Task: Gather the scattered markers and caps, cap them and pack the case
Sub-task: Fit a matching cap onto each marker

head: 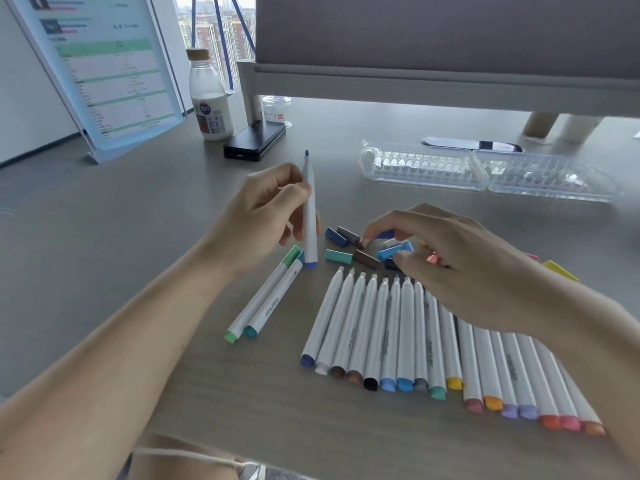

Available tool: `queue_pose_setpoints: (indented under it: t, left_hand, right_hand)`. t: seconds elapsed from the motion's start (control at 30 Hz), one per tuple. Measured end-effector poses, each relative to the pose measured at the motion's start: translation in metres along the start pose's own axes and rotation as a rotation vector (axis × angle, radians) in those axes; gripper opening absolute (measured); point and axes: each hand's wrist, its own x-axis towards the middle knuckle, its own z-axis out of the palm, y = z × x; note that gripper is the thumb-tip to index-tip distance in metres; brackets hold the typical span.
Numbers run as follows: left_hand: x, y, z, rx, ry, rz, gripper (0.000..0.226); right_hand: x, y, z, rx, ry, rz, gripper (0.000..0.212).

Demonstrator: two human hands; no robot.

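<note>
Early going, by the look of it; has only two capped markers (266, 299), green and teal, lying side by side left of centre; grips a blue marker (310, 209) upright in the left hand (263, 216), fingers curled round the barrel, bare tip up, tail just above the table (138, 209); hovers the right hand (460, 268) over the loose caps (363, 252), fingers bent down among them, though cannot tell whether any is actually pinched; leaves a long row of uncapped markers (381, 323) fanned out in front, all yet to cap; then everything to pack into the clear case (485, 171), lying open and seemingly empty, well apart at the far right; pale wood-look desktop; beyond it a milk bottle (209, 102), a black box (254, 142), a slanted document stand (110, 71), a grey panel (450, 29), a window (214, 26) onto tower blocks.
</note>
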Motion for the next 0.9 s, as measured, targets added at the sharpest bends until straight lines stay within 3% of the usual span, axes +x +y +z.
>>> queue_pose_setpoints:
  t: [0.23, 0.33, 0.53, 0.73, 0.8, 0.9]
  left_hand:
    - [-0.004, -0.002, -0.002, 0.099, 0.033, 0.023, 0.028]
    - [-0.005, -0.002, 0.000, 0.140, 0.052, 0.030, 0.029]
    - [-0.005, 0.002, 0.001, 0.155, 0.059, 0.032, 0.027]
    - [-0.004, 0.001, 0.002, 0.181, 0.045, 0.046, 0.028]
    - [-0.005, 0.001, 0.002, 0.181, 0.041, 0.052, 0.028]
    - [-0.005, 0.000, 0.003, 0.174, 0.034, 0.082, 0.028]
  right_hand:
    - [-0.011, -0.014, 0.000, -0.132, -0.128, -0.144, 0.037]
    - [-0.011, -0.016, 0.010, -0.108, -0.085, -0.210, 0.040]
    - [-0.015, -0.017, 0.001, -0.173, -0.193, -0.204, 0.050]
    - [-0.013, -0.016, 0.005, -0.205, -0.118, -0.182, 0.058]
    - [-0.009, -0.014, 0.008, -0.180, -0.045, -0.160, 0.054]
    - [-0.002, -0.014, 0.014, -0.148, 0.033, -0.138, 0.030]
